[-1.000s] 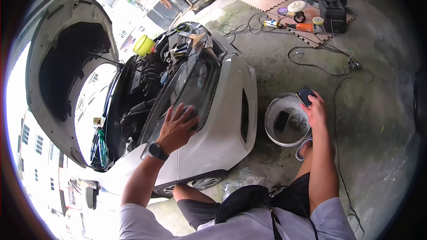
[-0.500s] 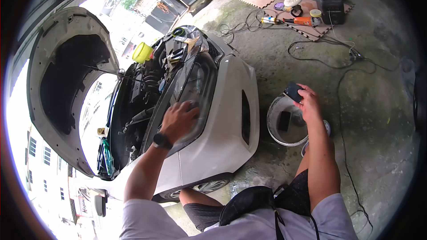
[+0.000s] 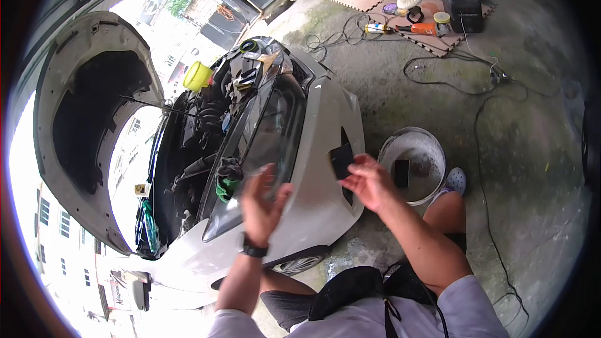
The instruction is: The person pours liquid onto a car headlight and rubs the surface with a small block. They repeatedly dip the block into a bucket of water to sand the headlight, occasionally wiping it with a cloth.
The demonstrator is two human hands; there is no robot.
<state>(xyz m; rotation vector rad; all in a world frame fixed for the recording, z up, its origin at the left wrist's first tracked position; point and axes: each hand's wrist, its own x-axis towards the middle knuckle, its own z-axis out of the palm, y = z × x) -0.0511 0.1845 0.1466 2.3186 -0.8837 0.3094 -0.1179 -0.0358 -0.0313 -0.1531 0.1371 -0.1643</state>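
Observation:
In my right hand (image 3: 372, 183) is a black rectangular piece of sandpaper (image 3: 342, 161), pinched at one edge in front of the car's white bumper (image 3: 313, 169). My left hand (image 3: 263, 203) is raised by the headlight (image 3: 275, 125), slightly blurred, its fingers apart and nothing in it. Just beyond that hand, a dark grey and green cloth (image 3: 228, 178) lies bunched on the headlight's inner edge. A white bucket (image 3: 440, 150) stands on the floor to the right, with another black rectangular piece (image 3: 402, 174) inside.
The raised hood (image 3: 94, 106) rests on a prop rod over the engine bay (image 3: 200, 131). A yellow container (image 3: 198, 76) sits at the far side. Foam mats (image 3: 432, 40) bear an orange polisher (image 3: 432, 29) and a black case (image 3: 462, 7). A cable (image 3: 479, 150) crosses the concrete floor.
My right hand has brought the sandpaper from above the bucket left to the bumper. My left hand has come off the headlight toward me, and the cloth now shows on the headlight's edge.

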